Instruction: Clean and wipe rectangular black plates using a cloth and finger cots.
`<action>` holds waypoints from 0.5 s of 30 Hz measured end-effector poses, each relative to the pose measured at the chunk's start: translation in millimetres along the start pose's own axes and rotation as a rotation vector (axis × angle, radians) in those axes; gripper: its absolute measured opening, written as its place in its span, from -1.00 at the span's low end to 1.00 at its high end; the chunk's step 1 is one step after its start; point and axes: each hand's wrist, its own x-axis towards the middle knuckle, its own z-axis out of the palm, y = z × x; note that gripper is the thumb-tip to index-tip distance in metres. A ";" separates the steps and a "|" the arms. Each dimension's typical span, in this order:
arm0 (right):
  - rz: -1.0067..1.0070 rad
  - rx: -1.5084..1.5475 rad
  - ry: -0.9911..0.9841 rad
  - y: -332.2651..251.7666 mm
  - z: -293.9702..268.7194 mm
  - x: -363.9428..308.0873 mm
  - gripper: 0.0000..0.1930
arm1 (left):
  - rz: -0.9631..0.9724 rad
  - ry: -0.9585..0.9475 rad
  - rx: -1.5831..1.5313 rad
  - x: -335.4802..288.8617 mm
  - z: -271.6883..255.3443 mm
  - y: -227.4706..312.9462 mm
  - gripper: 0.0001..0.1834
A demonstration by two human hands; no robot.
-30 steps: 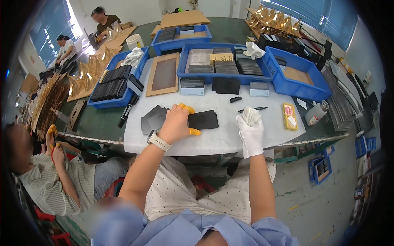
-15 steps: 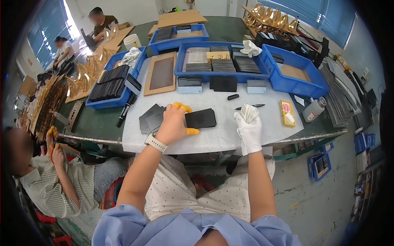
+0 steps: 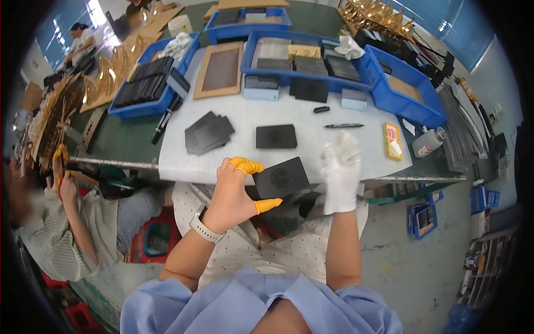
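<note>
My left hand, with yellow finger cots and a watch at the wrist, grips a black rectangular plate by its left side. A round pattern marks the plate's upper face, which is tilted over the table's front edge. To its right, my white-gloved right hand is raised, its fingers smeared by motion around a bunched white cloth. Beyond the held plate lies a neat stack of black plates. Several loose black plates are fanned out at the left on the white sheet.
Blue trays of dark plates line the back, with another blue tray at left. A pen, black cap, yellow box and bottle lie or stand rightward. At far left sits a co-worker.
My left hand has lifted one black plate off the stack and drawn it toward me, past the table edge. The gloved right hand has shifted slightly right. The view has tilted.
</note>
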 end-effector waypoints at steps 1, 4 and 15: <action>0.077 -0.001 0.023 -8.8 0.0 -5.3 -0.51 | -0.020 -0.019 -0.013 -5.9 0.3 1.0 -0.42; -0.068 -0.299 -0.283 -17.5 11.7 -38.1 -0.47 | 0.019 -0.022 -0.046 -20.9 10.1 3.5 -0.41; -0.010 -0.482 -0.617 -14.2 8.9 -71.2 -0.55 | -0.029 -0.038 -0.186 -64.8 6.6 -1.7 -0.36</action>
